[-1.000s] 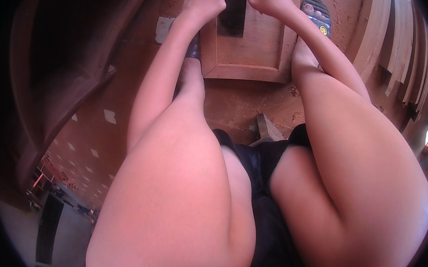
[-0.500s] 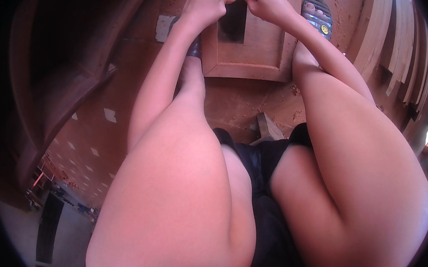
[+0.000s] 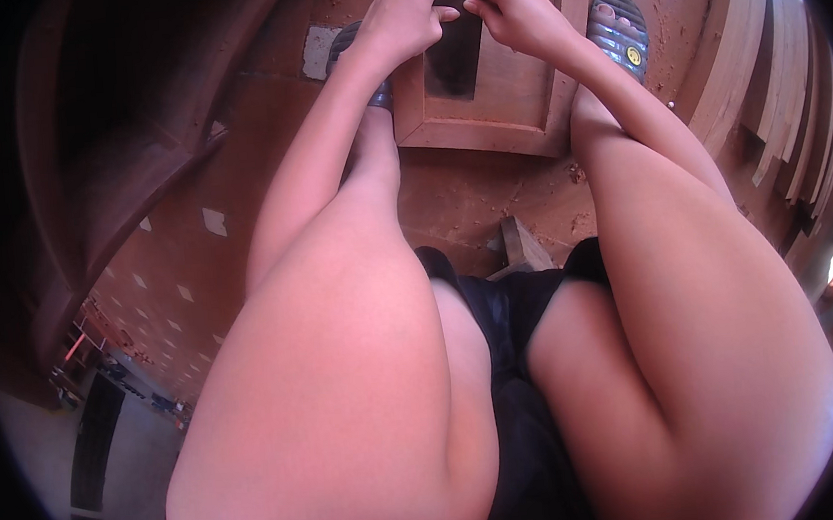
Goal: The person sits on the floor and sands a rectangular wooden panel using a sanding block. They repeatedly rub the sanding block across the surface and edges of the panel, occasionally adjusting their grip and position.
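Between my knees lies a framed wooden panel (image 3: 485, 134), reddish brown, with a raised border. Both hands pinch the top edge of a dark flat sheet (image 3: 453, 64), rectangular and almost black, over the panel's face. My left hand (image 3: 407, 17) grips its left corner, thumb on the near side. At the opposite corner my right hand (image 3: 521, 13) is closed in the same way. Whether the sheet is stiff or flexible, and whether it presses on the wood, I cannot tell.
My sandalled feet (image 3: 619, 33) stand either side of the panel. Long wooden boards (image 3: 745, 53) are stacked at the right. Dark curved woodwork (image 3: 152, 134) rises at the left. A small wood block (image 3: 523, 243) sits near me on the dusty, shaving-strewn floor (image 3: 470, 193).
Both hands and the dark sheet have come slightly toward me along the panel. The grip looks the same, and the panel stays in place.
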A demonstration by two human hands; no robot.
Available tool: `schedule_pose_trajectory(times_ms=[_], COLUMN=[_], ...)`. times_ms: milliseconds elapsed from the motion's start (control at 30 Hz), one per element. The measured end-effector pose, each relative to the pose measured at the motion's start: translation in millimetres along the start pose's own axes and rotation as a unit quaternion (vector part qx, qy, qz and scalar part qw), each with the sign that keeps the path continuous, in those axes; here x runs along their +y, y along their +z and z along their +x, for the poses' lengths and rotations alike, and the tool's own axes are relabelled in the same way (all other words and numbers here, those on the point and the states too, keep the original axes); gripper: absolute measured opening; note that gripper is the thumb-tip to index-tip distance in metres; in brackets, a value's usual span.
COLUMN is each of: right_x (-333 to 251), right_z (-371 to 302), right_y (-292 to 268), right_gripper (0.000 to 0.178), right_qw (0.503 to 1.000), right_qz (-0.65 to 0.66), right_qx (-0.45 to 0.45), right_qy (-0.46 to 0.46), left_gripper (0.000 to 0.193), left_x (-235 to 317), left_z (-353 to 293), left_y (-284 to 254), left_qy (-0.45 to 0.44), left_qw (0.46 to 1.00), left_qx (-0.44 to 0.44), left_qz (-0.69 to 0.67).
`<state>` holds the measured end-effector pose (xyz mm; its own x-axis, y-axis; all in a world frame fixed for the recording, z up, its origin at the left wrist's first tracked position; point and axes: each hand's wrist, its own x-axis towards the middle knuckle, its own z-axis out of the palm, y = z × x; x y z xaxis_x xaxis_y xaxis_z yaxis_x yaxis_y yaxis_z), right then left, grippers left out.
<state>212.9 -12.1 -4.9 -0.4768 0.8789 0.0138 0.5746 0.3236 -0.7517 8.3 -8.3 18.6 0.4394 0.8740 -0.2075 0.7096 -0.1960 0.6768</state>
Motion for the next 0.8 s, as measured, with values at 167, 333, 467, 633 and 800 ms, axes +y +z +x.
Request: schedule_pose_trajectory(times_ms=[167,333,467,633,800], right_x=[-5.6,-19.8,-24.1,-40.1,-22.8], right_z=[1.9,-1.1,15.0,31.5,30.1], right_y=[-0.5,-14.3,-32.2,-56.0,-40.6], right_gripper=[0.02,0.022,0.021,0.016,0.014], right_qw=[0.999,0.978,0.977,0.989,0.999], right_qz=[0.021,0.093,0.108,0.059,-0.014], right_qx=[-0.029,-0.114,-0.102,-0.04,0.023], right_qy=[0.024,0.146,0.151,0.13,0.024], left_gripper=[0.029,0.029,0.028,0.024,0.022], left_x=[-2.4,3.5,21.4,37.5,31.7], left_z=[2.6,-3.4,9.6,24.0,26.3], left_y=[-2.4,-2.0,-27.9,-47.7,-39.8], left_qy=[0.006,-0.026,-0.015,-0.007,-0.02], left_qw=[1.0,0.998,0.999,0.999,0.999], left_qx=[-0.015,-0.046,-0.033,0.018,0.034], left_qz=[0.023,0.02,0.026,0.05,0.038])
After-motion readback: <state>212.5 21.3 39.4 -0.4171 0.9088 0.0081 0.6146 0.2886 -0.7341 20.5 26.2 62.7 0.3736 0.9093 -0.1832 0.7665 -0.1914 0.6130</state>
